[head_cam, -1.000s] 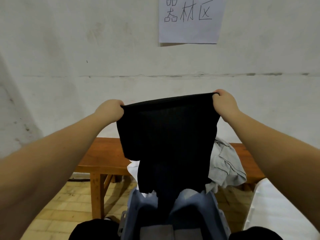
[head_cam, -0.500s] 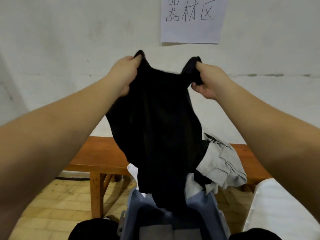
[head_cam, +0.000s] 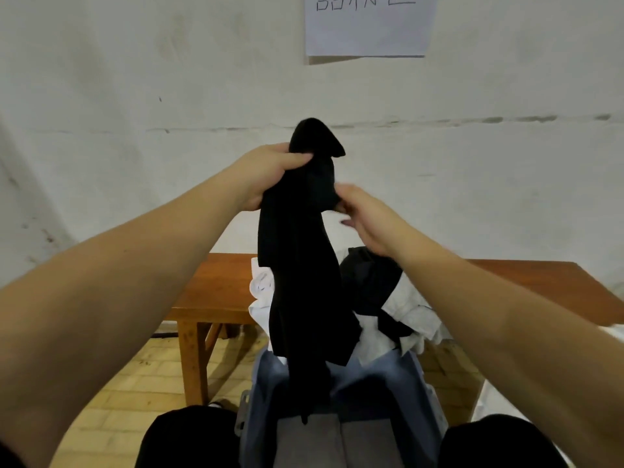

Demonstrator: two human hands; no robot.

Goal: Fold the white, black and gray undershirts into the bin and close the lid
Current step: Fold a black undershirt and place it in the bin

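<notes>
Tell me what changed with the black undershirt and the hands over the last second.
The hands came together: the black undershirt, stretched wide a second ago, now hangs bunched lengthwise. The left hand grips both gathered straps at the top; the right hand has let go of its strap and touches the cloth lower down. Unchanged: the blue-gray bin, the brown wooden bench, and the clothes piled behind the bin.

Two hands are in view, the left hand and the right hand. One black undershirt hangs up, over one blue bin. One wooden tabletop stands behind, and one paper sheet is on the wall.
</notes>
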